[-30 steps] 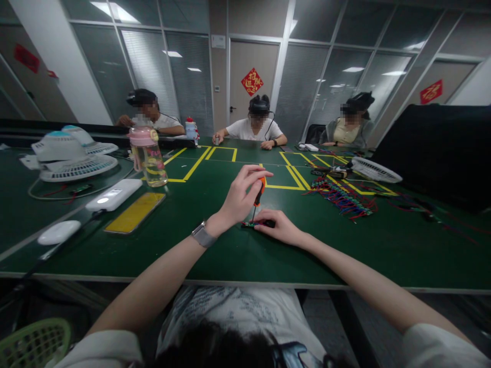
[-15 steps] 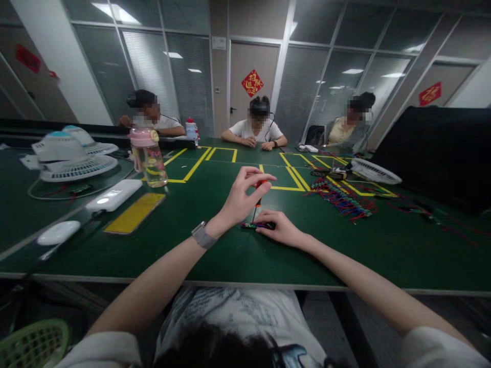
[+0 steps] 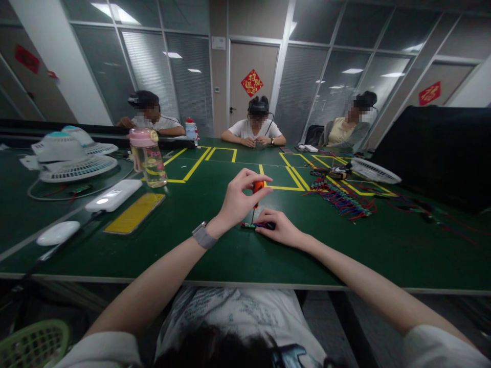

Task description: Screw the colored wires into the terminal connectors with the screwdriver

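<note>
A screwdriver (image 3: pixel 258 187) with an orange-red and black handle stands upright in my left hand (image 3: pixel 240 197). Thumb and fingers are around its handle, and a grey-banded watch is on that wrist. The dark shaft runs down to a small green circuit board (image 3: pixel 249 226) lying on the table. Whatever the tip touches is too small to make out. Beside the shaft, my right hand (image 3: pixel 280 228) pinches the right end of the board, close to a black part and some thin wires. Its fingers partly cover the board there.
On the left are a pink-lidded bottle (image 3: pixel 148 161), a yellow phone (image 3: pixel 135 213), a white power bank (image 3: pixel 114 195) and white fans (image 3: pixel 79 156). A pile of wired boards (image 3: pixel 341 197) lies right, near a fan cover (image 3: pixel 376 171). Several people sit across the green table (image 3: pixel 215 260).
The fingers of my left hand have shifted on the screwdriver, and more of its orange handle shows between thumb and index finger. My right hand stays on the board.
</note>
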The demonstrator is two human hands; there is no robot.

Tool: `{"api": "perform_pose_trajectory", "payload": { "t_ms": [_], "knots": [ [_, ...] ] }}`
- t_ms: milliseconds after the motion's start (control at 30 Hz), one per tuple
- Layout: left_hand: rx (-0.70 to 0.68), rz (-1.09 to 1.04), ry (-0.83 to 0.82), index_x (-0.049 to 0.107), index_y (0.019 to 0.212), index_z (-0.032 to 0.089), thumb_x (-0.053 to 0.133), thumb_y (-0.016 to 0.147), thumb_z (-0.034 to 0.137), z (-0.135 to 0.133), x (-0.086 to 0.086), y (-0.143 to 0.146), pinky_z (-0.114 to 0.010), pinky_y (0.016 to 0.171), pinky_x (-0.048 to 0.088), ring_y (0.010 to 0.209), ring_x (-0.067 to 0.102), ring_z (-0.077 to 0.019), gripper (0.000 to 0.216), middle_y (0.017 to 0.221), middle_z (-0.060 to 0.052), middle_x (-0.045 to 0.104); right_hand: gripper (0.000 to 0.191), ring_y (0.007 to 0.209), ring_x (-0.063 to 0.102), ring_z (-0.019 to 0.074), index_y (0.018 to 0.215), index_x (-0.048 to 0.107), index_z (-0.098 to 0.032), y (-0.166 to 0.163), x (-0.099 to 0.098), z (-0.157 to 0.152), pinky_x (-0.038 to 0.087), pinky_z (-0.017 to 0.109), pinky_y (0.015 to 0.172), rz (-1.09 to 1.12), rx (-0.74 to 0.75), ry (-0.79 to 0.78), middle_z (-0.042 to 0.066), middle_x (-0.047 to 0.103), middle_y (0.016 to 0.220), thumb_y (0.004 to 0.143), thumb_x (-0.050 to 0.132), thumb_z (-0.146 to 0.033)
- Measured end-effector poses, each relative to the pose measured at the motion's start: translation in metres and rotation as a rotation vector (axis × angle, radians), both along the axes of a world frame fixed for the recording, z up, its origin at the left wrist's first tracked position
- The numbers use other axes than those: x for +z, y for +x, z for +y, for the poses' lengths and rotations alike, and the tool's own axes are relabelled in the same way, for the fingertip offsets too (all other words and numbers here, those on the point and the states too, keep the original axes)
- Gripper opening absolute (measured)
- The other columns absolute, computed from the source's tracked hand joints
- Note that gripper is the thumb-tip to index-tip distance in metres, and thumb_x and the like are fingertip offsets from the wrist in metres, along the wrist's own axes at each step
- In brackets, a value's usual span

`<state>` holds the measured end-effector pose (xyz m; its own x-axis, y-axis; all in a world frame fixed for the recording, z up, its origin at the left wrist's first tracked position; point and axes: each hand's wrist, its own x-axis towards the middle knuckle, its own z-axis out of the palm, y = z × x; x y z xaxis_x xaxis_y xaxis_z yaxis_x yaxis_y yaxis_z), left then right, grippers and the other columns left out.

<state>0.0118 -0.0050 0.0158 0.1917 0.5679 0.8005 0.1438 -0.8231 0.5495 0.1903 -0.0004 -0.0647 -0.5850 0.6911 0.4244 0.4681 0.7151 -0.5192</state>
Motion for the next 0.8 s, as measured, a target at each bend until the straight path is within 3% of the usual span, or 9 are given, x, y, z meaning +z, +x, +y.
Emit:
{"api": "perform_pose_trajectory", "payload": {
  "t_ms": [100, 200, 333, 433, 600, 800],
  "knots": [
    [0.069, 0.041, 0.070, 0.072, 0.103, 0.022, 0.057, 0.091, 0.025, 0.0010, -0.0010, -0.0016, -0.027, 0.083, 0.050, 0.091, 0.059, -0.0140, 0.019, 0.098, -0.005, 0.058, 0.019, 0.072, 0.059, 0.0147, 0.098, 0.074, -0.016, -0.0001, 0.0004, -0.0002, 0.048, 0.027, 0.067, -0.006, 0.000, 0.001, 0.006, 0.063, 0.086, 0.085, 0.064, -0.025],
    [0.010, 0.041, 0.035, 0.068, 0.113, 0.023, 0.044, 0.097, 0.020, 0.0030, -0.0028, -0.0022, -0.030, 0.092, 0.048, 0.106, 0.059, -0.0162, 0.029, 0.113, -0.006, 0.061, 0.020, 0.072, 0.059, 0.0145, 0.100, 0.074, -0.015, -0.0001, 0.0006, -0.0002, 0.048, 0.028, 0.068, -0.005, 0.008, 0.008, 0.006, 0.064, 0.087, 0.086, 0.063, -0.025],
    [-0.063, -0.041, -0.041, 0.066, 0.115, 0.021, 0.045, 0.096, 0.021, 0.0037, -0.0055, -0.0005, -0.026, 0.078, 0.054, 0.097, 0.065, -0.0151, 0.028, 0.114, -0.007, 0.065, 0.020, 0.071, 0.059, 0.0143, 0.100, 0.074, -0.015, -0.0002, 0.0007, 0.0000, 0.049, 0.027, 0.068, -0.007, 0.006, 0.004, 0.006, 0.064, 0.087, 0.086, 0.063, -0.026],
    [0.003, -0.047, 0.010, 0.069, 0.104, 0.020, 0.054, 0.092, 0.021, 0.0017, -0.0052, 0.0009, -0.023, 0.070, 0.053, 0.088, 0.064, -0.0134, 0.019, 0.101, -0.005, 0.066, 0.019, 0.070, 0.059, 0.0140, 0.099, 0.074, -0.016, -0.0002, 0.0007, 0.0003, 0.048, 0.027, 0.066, -0.019, 0.001, 0.001, 0.006, 0.064, 0.086, 0.086, 0.063, -0.026],
    [0.123, -0.017, 0.120, 0.072, 0.092, 0.020, 0.068, 0.083, 0.023, 0.0003, -0.0035, 0.0008, -0.022, 0.068, 0.050, 0.075, 0.056, -0.0102, 0.010, 0.087, -0.001, 0.055, 0.019, 0.070, 0.059, 0.0142, 0.099, 0.074, -0.017, -0.0001, 0.0005, 0.0006, 0.047, 0.026, 0.065, -0.033, -0.011, 0.004, 0.005, 0.064, 0.084, 0.086, 0.063, -0.026],
    [0.054, -0.002, 0.069, 0.069, 0.108, 0.022, 0.045, 0.095, 0.017, 0.0008, -0.0028, -0.0016, -0.029, 0.090, 0.049, 0.102, 0.061, -0.0155, 0.028, 0.107, -0.005, 0.064, 0.019, 0.071, 0.059, 0.0147, 0.098, 0.074, -0.015, -0.0012, 0.0020, -0.0004, 0.049, 0.027, 0.067, -0.023, -0.005, -0.007, 0.006, 0.064, 0.085, 0.086, 0.063, -0.025]
  ]
}}
